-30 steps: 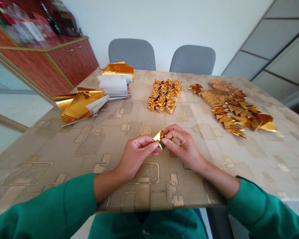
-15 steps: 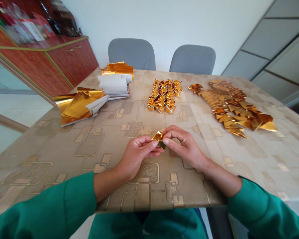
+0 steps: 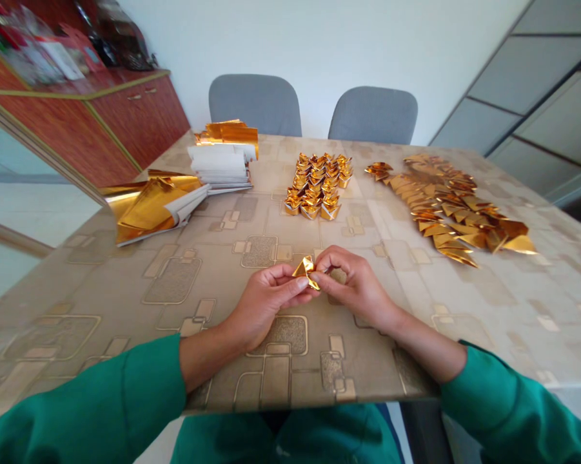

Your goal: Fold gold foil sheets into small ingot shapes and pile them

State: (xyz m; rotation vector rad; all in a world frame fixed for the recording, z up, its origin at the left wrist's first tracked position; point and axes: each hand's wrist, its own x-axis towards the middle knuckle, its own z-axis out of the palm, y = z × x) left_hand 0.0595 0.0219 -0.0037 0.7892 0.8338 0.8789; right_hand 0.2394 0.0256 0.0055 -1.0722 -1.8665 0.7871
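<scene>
A small folded piece of gold foil paper is pinched between both my hands just above the table. My left hand grips its left side with thumb and fingers closed. My right hand pinches its right side, fingers curled. Both wrists rest near the table's front edge. Beyond my hands stands a cluster of finished gold paper ingots.
A row of folded gold triangles lies at the right. Loose gold sheets and a white-edged paper stack lie at the left. Two grey chairs stand behind the table, a red cabinet at the far left.
The gold piece has been turned and squeezed slightly between my fingers; my hands stayed in nearly the same place.
</scene>
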